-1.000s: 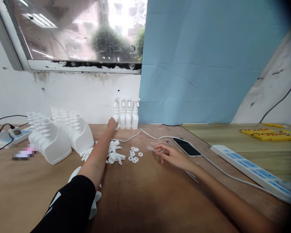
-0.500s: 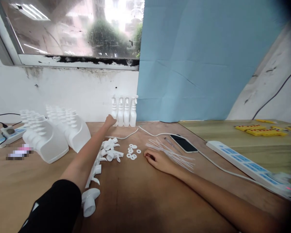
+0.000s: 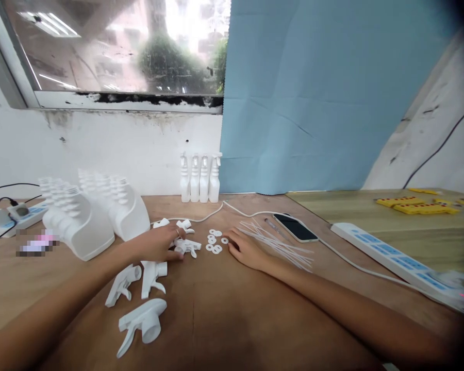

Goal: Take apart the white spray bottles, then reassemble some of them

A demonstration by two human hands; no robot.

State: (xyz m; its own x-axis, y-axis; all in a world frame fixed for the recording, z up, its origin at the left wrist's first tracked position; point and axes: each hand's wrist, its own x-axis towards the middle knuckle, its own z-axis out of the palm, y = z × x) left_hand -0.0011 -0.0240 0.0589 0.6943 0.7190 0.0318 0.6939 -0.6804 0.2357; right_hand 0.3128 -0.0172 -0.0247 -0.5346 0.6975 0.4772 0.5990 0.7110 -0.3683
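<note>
My left hand (image 3: 163, 243) is over the far group of white trigger spray heads (image 3: 189, 247), its thumb and fingers apart around one of them. Part of that group is hidden under the hand. Closer to me lie more loose spray heads, among them a large one (image 3: 142, 324) on its side. My right hand (image 3: 245, 251) rests on the table with fingers stretched left. Its fingertips are beside a flat white ring washer (image 3: 225, 240), at the edge of a small cluster of washers (image 3: 212, 242). Thin white plastic tubes (image 3: 280, 247) lie just right of this hand.
Several white spray bottles (image 3: 203, 178) with heads stand against the wall. White bottles without heads (image 3: 85, 221) lie in rows at left. A phone (image 3: 296, 228), a pen (image 3: 272, 225), a white cable and a power strip (image 3: 390, 257) are on the right, yellow pieces (image 3: 417, 204) farther back.
My left hand has come back from the standing bottles to the spray heads, its fingers now spread. My right hand's fingers have uncurled towards the washers.
</note>
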